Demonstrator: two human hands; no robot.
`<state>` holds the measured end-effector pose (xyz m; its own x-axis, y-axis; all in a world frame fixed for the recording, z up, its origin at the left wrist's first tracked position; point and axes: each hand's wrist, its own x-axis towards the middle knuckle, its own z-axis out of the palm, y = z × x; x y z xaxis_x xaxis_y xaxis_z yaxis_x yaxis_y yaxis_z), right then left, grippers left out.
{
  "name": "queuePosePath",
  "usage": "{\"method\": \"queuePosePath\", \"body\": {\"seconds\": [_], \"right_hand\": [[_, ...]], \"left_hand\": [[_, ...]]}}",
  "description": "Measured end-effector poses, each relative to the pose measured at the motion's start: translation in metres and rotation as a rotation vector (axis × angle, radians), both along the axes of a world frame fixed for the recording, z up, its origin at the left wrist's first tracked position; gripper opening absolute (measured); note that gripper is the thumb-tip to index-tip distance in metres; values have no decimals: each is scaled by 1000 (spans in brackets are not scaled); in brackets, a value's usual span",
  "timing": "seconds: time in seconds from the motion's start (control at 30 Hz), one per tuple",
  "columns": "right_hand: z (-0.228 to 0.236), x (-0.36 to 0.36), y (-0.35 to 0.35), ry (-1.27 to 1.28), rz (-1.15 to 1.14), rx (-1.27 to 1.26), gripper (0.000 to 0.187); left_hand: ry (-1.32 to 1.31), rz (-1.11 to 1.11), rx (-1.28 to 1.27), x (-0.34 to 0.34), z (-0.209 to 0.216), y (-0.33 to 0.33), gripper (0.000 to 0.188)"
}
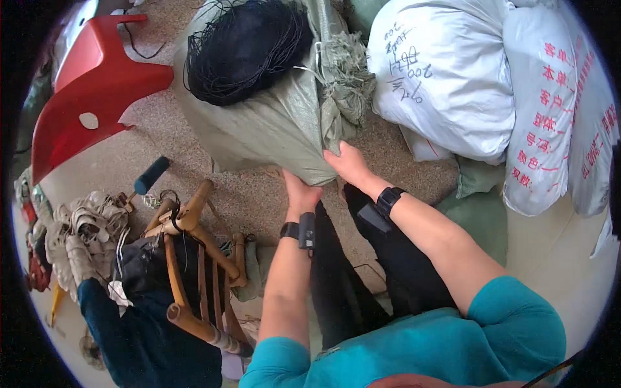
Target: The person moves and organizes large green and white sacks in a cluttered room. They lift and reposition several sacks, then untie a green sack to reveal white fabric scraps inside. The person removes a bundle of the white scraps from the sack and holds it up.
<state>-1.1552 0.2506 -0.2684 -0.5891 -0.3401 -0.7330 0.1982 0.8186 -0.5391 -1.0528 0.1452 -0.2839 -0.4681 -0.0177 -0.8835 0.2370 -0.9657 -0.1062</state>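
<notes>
Right hand [351,165]: pinching near edge of green sack [259,137].
Left hand [301,194]: under that edge; fingers hidden, grip cannot be told.
Sack, done: near edge in hand; frayed bunch [349,71] on its right looks gathered.
Sack, remaining: bulk seems to rest on floor [414,181], not lifted clear.
Black stringy bundle [249,52]: atop sack, top cut off; sack contents hidden.

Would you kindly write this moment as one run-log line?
left hand: at near edge of grey-green sack, fingers hidden | right hand: gripping its fabric | black cord bundle: on sack | white sacks: right of sack
</notes>
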Motion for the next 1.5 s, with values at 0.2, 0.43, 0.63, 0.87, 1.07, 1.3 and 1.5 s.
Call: {"method": "queuePosePath", "body": {"seconds": [0.2,0.43,0.63,0.87,1.07,1.3,1.5], "right_hand": [[-6,37,43,-105,-30,-259,33],[22,98,119,-171,-100,-320,31],[25,176,223,-58,-80,-199,34],[57,237,332,-340,-287,-236,32],[81,246,417,-431,-453,-307,34],[140,153,528,-468,-603,-440,42],[124,109,619,-305,-550,-344,46]], "left_hand": [[-90,-136,-244,40,29,41,56],[-67,-171,-243,111,43,123,55],[-105,-272,-132,186,55,224,57],[-176,-279,-68,251,75,325,55],[5,-695,-399,280,61,422,54],[129,-965,-428,216,65,553,41],[168,-755,203,191,100,570,27]]}}
